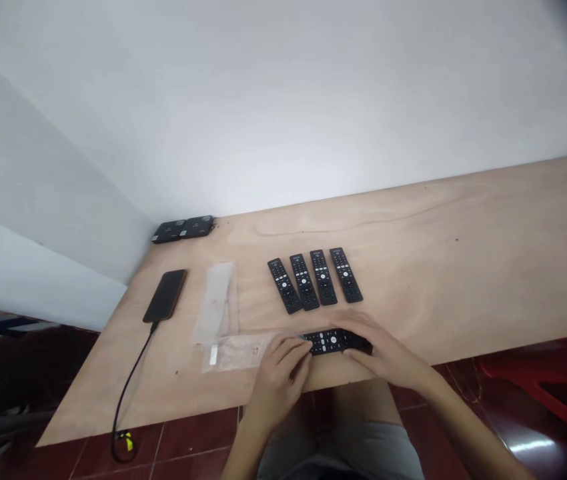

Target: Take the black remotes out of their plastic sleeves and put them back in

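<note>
A black remote [332, 340] lies sideways near the table's front edge, between my hands. My right hand [371, 343] is closed round its right end, thumb on the near side and fingers on the far side. At its left end, my left hand [283, 363] pinches the mouth of a clear plastic sleeve [243, 352], which stretches out to the left with a small white label. More clear sleeves [216, 300] lie flat behind it. Behind my hands, several black remotes [303, 281] rest side by side, face up.
A phone [165, 295] with a black cable [131, 380] lies at the left, the cable hanging over the front edge. Two black boxes [183, 229] sit in the back left corner by the wall. A red stool [538, 373] stands below right.
</note>
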### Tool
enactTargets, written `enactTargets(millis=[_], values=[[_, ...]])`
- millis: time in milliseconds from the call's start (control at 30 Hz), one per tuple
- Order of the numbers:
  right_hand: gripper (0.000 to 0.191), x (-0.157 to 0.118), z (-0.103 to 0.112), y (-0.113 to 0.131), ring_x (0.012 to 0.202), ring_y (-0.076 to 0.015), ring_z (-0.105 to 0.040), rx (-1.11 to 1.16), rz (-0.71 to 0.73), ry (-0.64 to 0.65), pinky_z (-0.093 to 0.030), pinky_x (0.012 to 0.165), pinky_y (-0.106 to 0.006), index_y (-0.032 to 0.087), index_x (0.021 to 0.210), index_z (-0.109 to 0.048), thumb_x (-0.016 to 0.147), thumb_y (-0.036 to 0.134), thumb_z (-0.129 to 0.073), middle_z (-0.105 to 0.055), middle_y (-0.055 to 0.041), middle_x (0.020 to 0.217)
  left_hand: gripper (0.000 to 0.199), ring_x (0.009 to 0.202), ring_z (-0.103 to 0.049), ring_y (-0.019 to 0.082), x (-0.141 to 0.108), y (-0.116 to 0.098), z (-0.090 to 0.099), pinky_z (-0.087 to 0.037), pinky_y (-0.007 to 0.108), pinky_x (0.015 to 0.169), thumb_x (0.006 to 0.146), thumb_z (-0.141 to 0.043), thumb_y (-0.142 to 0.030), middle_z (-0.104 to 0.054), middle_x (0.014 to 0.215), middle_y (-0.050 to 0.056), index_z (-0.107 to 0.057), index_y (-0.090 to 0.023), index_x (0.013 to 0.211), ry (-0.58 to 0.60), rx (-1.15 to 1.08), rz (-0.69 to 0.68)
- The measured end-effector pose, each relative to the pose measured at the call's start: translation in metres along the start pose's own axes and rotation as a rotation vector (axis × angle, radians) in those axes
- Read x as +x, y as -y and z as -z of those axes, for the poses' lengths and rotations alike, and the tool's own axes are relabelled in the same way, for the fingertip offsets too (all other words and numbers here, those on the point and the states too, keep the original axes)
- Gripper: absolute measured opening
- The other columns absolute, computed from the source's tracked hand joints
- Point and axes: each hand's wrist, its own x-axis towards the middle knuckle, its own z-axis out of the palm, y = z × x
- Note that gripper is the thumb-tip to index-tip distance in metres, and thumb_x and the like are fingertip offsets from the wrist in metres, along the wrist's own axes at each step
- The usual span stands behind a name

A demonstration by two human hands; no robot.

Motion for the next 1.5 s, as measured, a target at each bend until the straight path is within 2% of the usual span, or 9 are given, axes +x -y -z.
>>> enactTargets(millis=[100, 200, 300, 467, 733, 933, 1100, 1267, 1500], values=[[0.060, 0.000, 0.001, -0.002, 0.150, -0.0350, -0.061, 0.026, -0.019, 0.015, -0.054, 0.125, -0.061, 0.039, 0.163, -0.058, 0.107, 0.025, -0.073, -0.065, -0.0084, 0.162, 0.036, 0.119, -0.074, 0.029, 0.001, 0.003, 0.013, -0.066, 0.051, 0.104, 0.104, -0.075, -0.016, -0.079, 0.127, 0.011, -0.075, -0.028, 0.137, 0.014, 0.026, 0.021], [0.059, -0.003, 0.003, -0.003, 0.153, -0.0348, -0.058, 0.064, -0.044, 0.030, -0.049, 0.129, -0.063, 0.039, 0.163, -0.057, 0.108, 0.026, -0.072, -0.063, -0.0081, 0.165, 0.049, 0.130, -0.070, 0.033, -0.003, 0.011, 0.028, -0.064, 0.056, 0.109, 0.099, -0.084, -0.023, -0.077, 0.135, 0.013, -0.071, -0.029, 0.146, 0.070, 0.070, 0.049], [0.057, -0.004, 0.003, -0.004, 0.154, -0.0352, -0.057, 0.089, -0.055, 0.029, -0.046, 0.131, -0.065, 0.037, 0.163, -0.058, 0.109, 0.028, -0.072, -0.063, -0.0090, 0.165, 0.054, 0.129, -0.071, 0.033, -0.007, 0.018, 0.034, -0.065, 0.054, 0.107, 0.098, -0.086, -0.025, -0.078, 0.133, 0.012, -0.069, -0.029, 0.149, 0.102, 0.065, 0.055], [0.054, -0.003, 0.001, -0.004, 0.154, -0.0347, -0.056, 0.083, -0.059, 0.024, -0.046, 0.130, -0.064, 0.037, 0.161, -0.061, 0.108, 0.033, -0.074, -0.064, -0.0091, 0.163, 0.041, 0.116, -0.077, 0.028, -0.007, 0.019, 0.027, -0.068, 0.046, 0.098, 0.100, -0.083, -0.025, -0.080, 0.127, 0.011, -0.074, -0.028, 0.140, 0.048, 0.036, 0.032], [0.051, -0.002, -0.004, -0.004, 0.149, -0.0355, -0.059, 0.096, -0.068, 0.005, -0.047, 0.129, -0.062, 0.035, 0.153, -0.069, 0.103, 0.030, -0.079, -0.070, -0.0088, 0.155, 0.034, 0.112, -0.077, 0.027, 0.000, 0.014, 0.011, -0.068, 0.045, 0.096, 0.102, -0.081, -0.022, -0.082, 0.120, 0.010, -0.075, -0.026, 0.135, 0.038, -0.026, -0.025], [0.049, 0.000, 0.001, -0.002, 0.150, -0.0361, -0.058, 0.176, -0.088, 0.009, -0.044, 0.131, -0.064, 0.037, 0.152, -0.070, 0.104, 0.031, -0.077, -0.068, -0.0082, 0.156, 0.049, 0.128, -0.072, 0.031, 0.001, 0.014, 0.027, -0.066, 0.050, 0.106, 0.099, -0.084, -0.025, -0.076, 0.138, 0.012, -0.072, -0.030, 0.146, 0.098, -0.037, 0.049], [0.049, 0.000, 0.002, -0.001, 0.148, -0.0362, -0.060, 0.212, -0.103, -0.001, -0.045, 0.130, -0.064, 0.038, 0.151, -0.071, 0.103, 0.032, -0.079, -0.070, -0.0066, 0.155, 0.051, 0.126, -0.073, 0.029, -0.003, 0.021, 0.038, -0.065, 0.047, 0.107, 0.098, -0.085, -0.024, -0.076, 0.136, 0.009, -0.071, -0.032, 0.146, 0.119, -0.030, 0.103], [0.048, 0.001, -0.001, -0.001, 0.149, -0.0370, -0.058, 0.175, -0.094, 0.014, -0.044, 0.129, -0.066, 0.039, 0.149, -0.072, 0.102, 0.033, -0.081, -0.071, -0.0070, 0.152, 0.047, 0.123, -0.074, 0.027, -0.003, 0.018, 0.030, -0.066, 0.044, 0.104, 0.100, -0.083, -0.023, -0.076, 0.134, 0.009, -0.070, -0.031, 0.145, 0.107, -0.042, 0.071], [0.049, 0.005, -0.006, 0.012, 0.147, -0.0363, -0.060, 0.192, -0.088, 0.037, -0.046, 0.129, -0.063, 0.039, 0.149, -0.073, 0.102, 0.029, -0.081, -0.072, -0.0063, 0.152, 0.049, 0.124, -0.073, 0.030, 0.002, 0.011, 0.013, -0.065, 0.049, 0.105, 0.099, -0.084, -0.024, -0.078, 0.133, 0.010, -0.069, -0.030, 0.146, 0.137, 0.009, 0.011]])
